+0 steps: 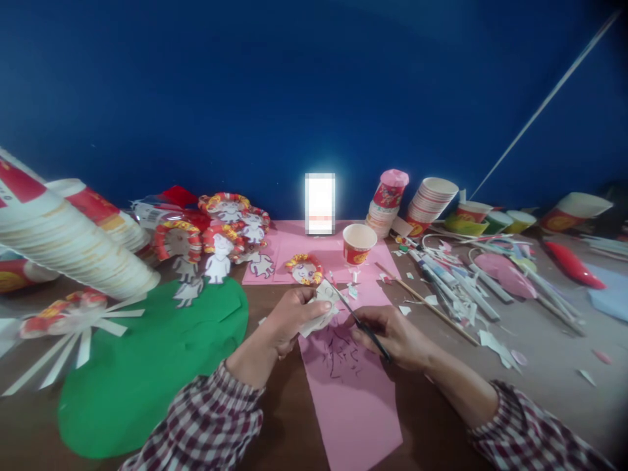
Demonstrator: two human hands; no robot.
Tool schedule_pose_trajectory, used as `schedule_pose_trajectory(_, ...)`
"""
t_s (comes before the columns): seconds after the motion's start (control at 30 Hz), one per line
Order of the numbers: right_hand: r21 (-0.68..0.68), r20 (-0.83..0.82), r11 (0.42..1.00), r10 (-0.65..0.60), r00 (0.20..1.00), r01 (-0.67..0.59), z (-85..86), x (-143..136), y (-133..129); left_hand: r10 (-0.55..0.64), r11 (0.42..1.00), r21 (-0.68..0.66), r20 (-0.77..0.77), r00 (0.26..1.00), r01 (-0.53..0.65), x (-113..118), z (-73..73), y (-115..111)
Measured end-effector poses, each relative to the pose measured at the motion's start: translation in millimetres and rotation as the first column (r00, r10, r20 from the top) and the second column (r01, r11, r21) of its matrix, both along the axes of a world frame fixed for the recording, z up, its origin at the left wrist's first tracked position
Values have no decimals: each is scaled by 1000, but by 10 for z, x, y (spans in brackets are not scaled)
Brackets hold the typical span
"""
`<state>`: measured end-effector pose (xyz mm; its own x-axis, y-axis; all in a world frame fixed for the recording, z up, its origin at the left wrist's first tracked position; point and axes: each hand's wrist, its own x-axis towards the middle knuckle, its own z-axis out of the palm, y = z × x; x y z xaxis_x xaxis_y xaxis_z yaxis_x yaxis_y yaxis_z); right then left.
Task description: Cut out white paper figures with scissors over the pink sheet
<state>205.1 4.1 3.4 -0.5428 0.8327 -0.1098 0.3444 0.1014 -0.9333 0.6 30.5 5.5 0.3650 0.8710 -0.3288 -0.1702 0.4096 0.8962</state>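
My left hand [284, 320] is closed on a small piece of white paper [316, 320], pinched under the thumb; faint drawn lines show on it. In my right hand [392, 333] is a pair of scissors [370, 333] with dark handles, its blades pointing up and left against the paper's right edge. Both hands are above a pink paper sheet [358, 412], which carries thin dark marks or clippings; I cannot tell which. Just beyond the left hand lies a round red-and-yellow ring with a drawn face [305, 269].
Several paper figures [218, 258] and stacked paper cups [98, 242] stand left, beside a green paper oval [161, 366]. A single cup [358, 245] stands ahead. On the right are a wooden stick [432, 304], paper scraps [495, 347] and a red balloon-like object [574, 263].
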Motion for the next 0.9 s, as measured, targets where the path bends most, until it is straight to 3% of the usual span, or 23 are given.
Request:
schedule_pose_trajectory(0.47,-34,-32,999,42,999,-43,13,-4,-4,-91,996,-13,-90,992,91,-49,-18,26)
schedule_pose_trajectory(0.9,-37,23,999,40,999,-39,1,26,2,-92,995,-35,-83,992,89,-44,33,26)
